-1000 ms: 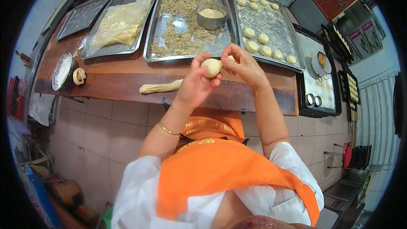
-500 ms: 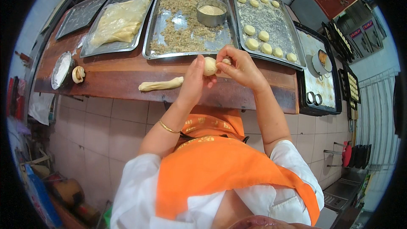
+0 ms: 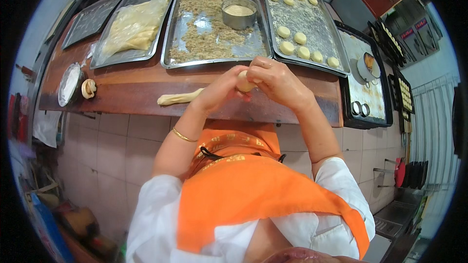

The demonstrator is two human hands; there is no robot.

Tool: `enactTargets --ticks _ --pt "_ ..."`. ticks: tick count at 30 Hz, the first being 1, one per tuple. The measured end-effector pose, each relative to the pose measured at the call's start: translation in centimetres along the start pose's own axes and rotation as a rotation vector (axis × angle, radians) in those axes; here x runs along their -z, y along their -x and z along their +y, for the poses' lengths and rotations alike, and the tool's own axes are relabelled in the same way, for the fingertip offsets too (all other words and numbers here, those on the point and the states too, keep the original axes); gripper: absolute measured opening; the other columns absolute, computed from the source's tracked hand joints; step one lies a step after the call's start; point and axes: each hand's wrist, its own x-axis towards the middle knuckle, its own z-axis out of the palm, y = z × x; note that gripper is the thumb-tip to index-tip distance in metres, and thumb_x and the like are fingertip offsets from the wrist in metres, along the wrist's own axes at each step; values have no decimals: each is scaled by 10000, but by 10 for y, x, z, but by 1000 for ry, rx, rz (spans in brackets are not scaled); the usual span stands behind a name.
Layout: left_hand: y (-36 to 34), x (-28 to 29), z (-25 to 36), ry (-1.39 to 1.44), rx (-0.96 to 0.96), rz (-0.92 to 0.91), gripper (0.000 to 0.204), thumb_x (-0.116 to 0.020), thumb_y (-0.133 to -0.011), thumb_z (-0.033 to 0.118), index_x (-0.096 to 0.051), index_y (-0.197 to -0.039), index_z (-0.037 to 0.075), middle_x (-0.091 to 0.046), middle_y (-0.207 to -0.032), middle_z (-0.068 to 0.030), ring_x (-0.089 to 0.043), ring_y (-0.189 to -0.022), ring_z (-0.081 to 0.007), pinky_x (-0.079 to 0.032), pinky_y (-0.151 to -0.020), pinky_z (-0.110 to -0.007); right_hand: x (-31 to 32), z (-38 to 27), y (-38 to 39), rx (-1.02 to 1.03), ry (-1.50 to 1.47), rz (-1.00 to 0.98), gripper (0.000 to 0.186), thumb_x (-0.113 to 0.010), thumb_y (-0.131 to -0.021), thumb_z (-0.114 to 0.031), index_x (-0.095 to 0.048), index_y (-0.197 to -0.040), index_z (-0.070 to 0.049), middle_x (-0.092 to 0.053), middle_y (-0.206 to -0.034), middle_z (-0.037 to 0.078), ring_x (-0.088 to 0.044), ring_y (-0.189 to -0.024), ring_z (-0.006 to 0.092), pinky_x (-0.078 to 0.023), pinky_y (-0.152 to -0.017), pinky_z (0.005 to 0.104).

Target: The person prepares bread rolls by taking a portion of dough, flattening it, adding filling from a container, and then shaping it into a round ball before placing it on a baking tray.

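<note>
A pale dough ball (image 3: 245, 83) is held above the front of the wooden table. My left hand (image 3: 219, 87) is closed around its left side, thumb up. From the right, my right hand (image 3: 278, 82) presses its bent fingers onto the ball's top and right side; its fingertips are partly hidden behind the knuckles. On the table by my left wrist lies a dough rope (image 3: 176, 99), its right end covered by that hand. Just beyond my hands is a metal tray (image 3: 200, 18) spread with crumbly brownish filling, with a round metal tin (image 3: 239, 21) standing in it.
Right of the filling, a floured tray (image 3: 303, 21) bears several round dough pieces. A plastic-covered dough slab (image 3: 131, 27) lies on a tray at left. A flour bowl (image 3: 69, 84) stands at the table's left end. Dark baking trays (image 3: 366, 125) with metal rings (image 3: 360, 109) are at right.
My right hand has turned inward over the dough ball, covering more of it. The small dough bit in its fingers is now out of sight. My left hand has shifted slightly left.
</note>
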Motion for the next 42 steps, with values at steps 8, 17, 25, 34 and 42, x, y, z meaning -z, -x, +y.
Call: enactTargets --ticks 8,17,25,34,42 --pt "-5 -3 -8 -555 -128 48 428 -733 -827 65 -584 -1222 -3 -614 -1138 -106 -592 -1053 -185 -503 -908 -334 -16 21 21 -136 -474 257 306 -629 -732 81 -635 -1006 -53 -620 -951 81 -618 -900 216 -498 -783 313" --pt "-10 41 -90 -916 -52 97 536 -709 -885 187 -533 -1360 11 -558 -1387 -149 -504 -1303 -224 -394 -1077 -345 -101 71 104 -413 240 283 298 -677 -815 -146 -660 -1105 -77 -586 -1302 136 -503 -1253 358 -362 -1081 462" --pt "-83 3 -66 -1341 -87 102 539 -464 -1023 385 -511 -1371 -24 -505 -1444 -183 -444 -1367 -311 -305 -1153 -402 -77 64 120 -603 71 677 215 -641 -834 -58 -662 -1047 -73 -633 -1225 116 -534 -1210 328 -392 -1054 424" --pt "-84 25 -96 -1774 -268 -9 565 -515 -990 375 -448 -1426 21 -468 -1473 -163 -391 -1402 -309 -274 -1168 -459 -84 61 145 -666 28 657 157 -642 -832 -51 -686 -981 -76 -637 -1218 113 -548 -1190 320 -400 -1039 421" --pt "-86 28 -99 -1811 -271 -2 571 -479 -1003 397 -426 -1455 53 -434 -1507 -142 -346 -1433 -301 -246 -1177 -470 -83 59 139 -645 21 714 142 -631 -838 -40 -694 -961 -72 -643 -1200 120 -561 -1172 321 -415 -1022 415"
